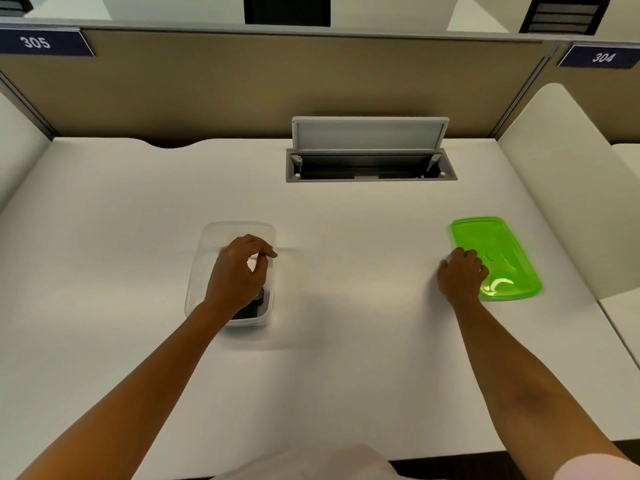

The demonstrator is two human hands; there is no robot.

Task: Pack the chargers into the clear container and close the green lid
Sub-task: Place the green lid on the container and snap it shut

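Green lid point(502, 258) lies flat on the bench point(346, 358); right hand point(460, 275) curls at its near edge. Left hand point(239, 268), loosely open, empty, hovers over the container point(211, 237) holding dark chargers point(251, 308). Next: lift lid across.

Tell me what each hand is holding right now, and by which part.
The right hand rests on the green lid at its near left edge, fingers on top; a grip cannot be told. The left hand hovers over the clear container, apparently holding nothing.
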